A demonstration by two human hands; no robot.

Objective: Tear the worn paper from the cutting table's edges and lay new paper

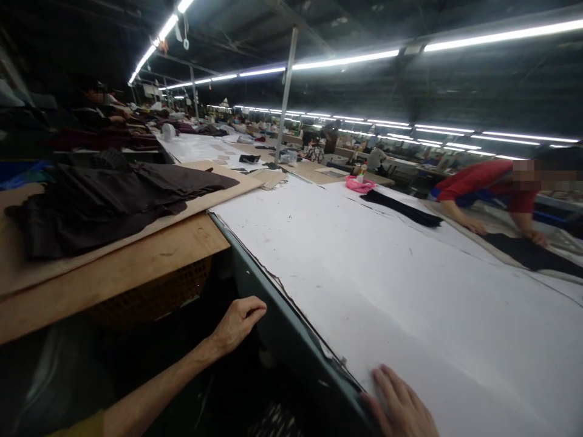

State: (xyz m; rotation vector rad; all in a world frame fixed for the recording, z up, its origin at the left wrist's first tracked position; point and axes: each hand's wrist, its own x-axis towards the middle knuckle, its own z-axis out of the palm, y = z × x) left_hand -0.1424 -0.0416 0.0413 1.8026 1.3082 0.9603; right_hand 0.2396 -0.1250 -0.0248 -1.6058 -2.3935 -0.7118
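Your left hand is beside the desk, fingers curled closed, while your right lies open-fingered at the desk's edge on its white sheet, which looks light, thin and creasable, best gripped along that edge.

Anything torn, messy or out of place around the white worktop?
The white covering looks ragged, perhaps torn, along its edge near the right hand, and small dark specks dot it. At left, dark fabric lies rumpled on a brown sheet. No spill shows.
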